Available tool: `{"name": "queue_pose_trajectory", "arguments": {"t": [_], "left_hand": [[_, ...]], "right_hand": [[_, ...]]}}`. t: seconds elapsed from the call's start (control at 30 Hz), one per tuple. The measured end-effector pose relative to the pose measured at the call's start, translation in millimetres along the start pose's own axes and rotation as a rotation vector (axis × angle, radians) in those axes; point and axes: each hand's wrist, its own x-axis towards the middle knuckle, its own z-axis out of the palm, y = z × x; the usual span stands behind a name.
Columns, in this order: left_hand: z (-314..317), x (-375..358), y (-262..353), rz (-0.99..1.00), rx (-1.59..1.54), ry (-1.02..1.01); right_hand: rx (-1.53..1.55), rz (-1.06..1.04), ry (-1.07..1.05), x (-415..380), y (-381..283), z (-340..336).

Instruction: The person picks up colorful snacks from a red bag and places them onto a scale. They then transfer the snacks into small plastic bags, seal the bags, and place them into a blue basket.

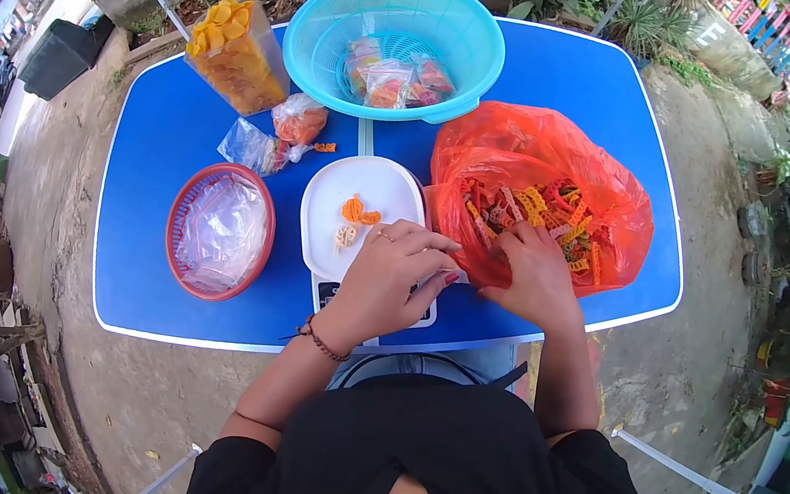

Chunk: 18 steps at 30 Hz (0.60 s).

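My left hand (398,273) is over the front right of the white kitchen scale (325,207), its thumb and fingers closed on what looks like the edge of a small clear plastic bag (458,275). My right hand (537,277) reaches into the mouth of the red plastic bag (468,156), its fingertips among colourful wavy crackers (575,222). Its thumb is spread from the fingers, and no cracker shows in its grip. On the scale's plate lie an orange cracker (358,209) and a pale cracker (345,237). My left hand partly covers the scale's display.
A red basket (175,246) of clear plastic bags stands at left on the blue table (151,152). Behind are a bag of yellow chips (239,63), a small bag of orange crackers (299,119) and a turquoise basin (319,34) with several filled packets (388,81).
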Motion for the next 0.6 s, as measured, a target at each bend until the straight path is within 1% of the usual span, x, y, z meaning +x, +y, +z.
{"name": "queue_pose_trajectory", "arguments": {"t": [0.07, 0.17, 0.23, 0.27, 0.37, 0.43, 0.47, 0.57, 0.6], "left_hand": [[12, 9, 2, 0.032, 0.025, -0.038], [23, 24, 10, 0.126, 0.121, -0.047], [28, 33, 19, 0.2, 0.227, -0.051], [34, 37, 19, 0.204, 0.298, -0.076], [57, 47, 7, 0.19, 0.486, -0.137], [65, 55, 3, 0.142, 0.575, -0.171], [64, 58, 0, 0.179, 0.57, -0.1], [48, 72, 9, 0.272, 0.508, 0.095], [47, 72, 11, 0.268, 0.5, 0.126]], "right_hand": [[-0.064, 0.001, 0.029, -5, 14, 9], [0.018, 0.038, 0.164, -5, 22, 3], [0.18, 0.143, 0.123, -6, 26, -2], [0.261, 0.195, 0.104, -7, 27, -4], [0.301, 0.189, 0.117, -15, 27, -2], [0.229, 0.144, 0.053, -21, 21, -9], [0.194, 0.122, 0.02, -23, 19, -11], [-0.016, 0.015, 0.286, -23, 19, -6], [-0.062, 0.039, 0.282, -21, 21, -8]]}}
